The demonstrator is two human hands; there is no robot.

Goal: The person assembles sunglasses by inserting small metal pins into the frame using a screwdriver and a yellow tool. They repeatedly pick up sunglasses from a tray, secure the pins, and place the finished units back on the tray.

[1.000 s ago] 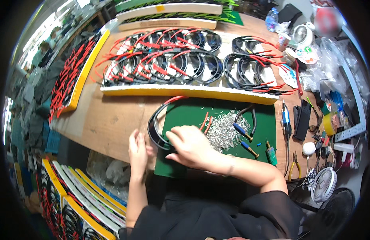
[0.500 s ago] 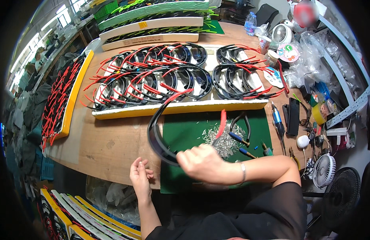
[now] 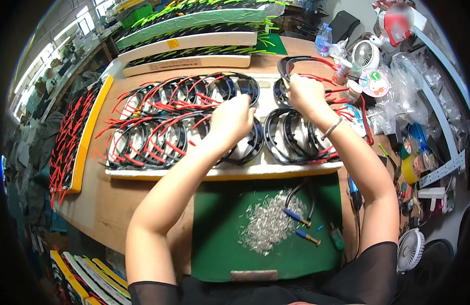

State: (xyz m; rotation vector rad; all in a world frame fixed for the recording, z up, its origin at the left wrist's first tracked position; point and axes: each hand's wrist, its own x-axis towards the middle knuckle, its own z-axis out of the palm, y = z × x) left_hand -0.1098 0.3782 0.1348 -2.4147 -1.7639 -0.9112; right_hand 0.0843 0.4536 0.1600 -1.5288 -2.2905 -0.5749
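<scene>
Both my arms reach forward over a shallow white tray with a yellow side (image 3: 230, 174), which holds rows of black curved bands with red ends (image 3: 181, 137). My right hand (image 3: 307, 96) grips a black curved band (image 3: 285, 66) over the far right part of the tray, and its red end points right. My left hand (image 3: 232, 119) is curled over the middle of the tray, among the bands. Its fingers are closed, and what they hold, if anything, is hidden. More bands lie under and beside both hands.
A green mat (image 3: 220, 218) bears a pile of small clear-silver pieces (image 3: 270, 221) and blue-handled tools (image 3: 297, 217). Stacked trays (image 3: 189, 40) of green-tipped bands stand behind. Another tray (image 3: 85, 147) is at the left. Fans (image 3: 411, 250), cables and plastic bags crowd the right.
My right hand has carried the black band from above the mat forward to the tray's far right. My left hand has moved from beside the mat to the tray's middle and closed.
</scene>
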